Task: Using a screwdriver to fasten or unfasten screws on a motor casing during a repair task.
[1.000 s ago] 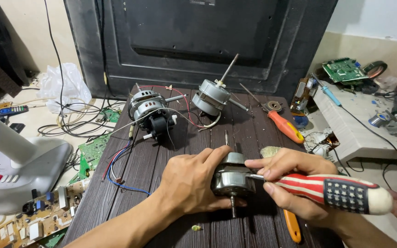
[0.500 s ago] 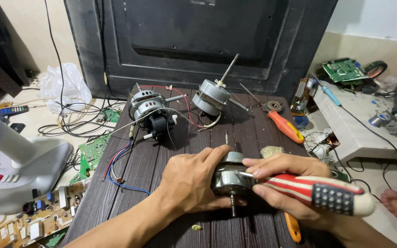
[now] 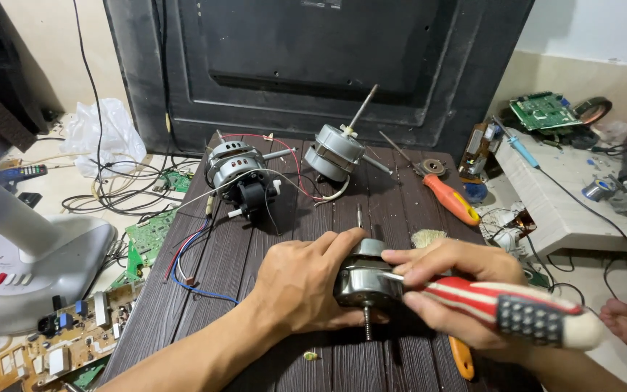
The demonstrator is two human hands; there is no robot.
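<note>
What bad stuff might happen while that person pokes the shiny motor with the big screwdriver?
The red-and-white screwdriver in the right hand has its tip right beside the left hand gripping the motor, so a slip might jab a finger. The round motor rests on its side and may roll if the grip loosens. The small loose piece near the table edge might get knocked off and lost.

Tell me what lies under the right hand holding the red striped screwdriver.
An orange tool handle pokes out below the right hand on the dark slatted table. The rest of that tool is covered by the hand and the red striped screwdriver.
</note>
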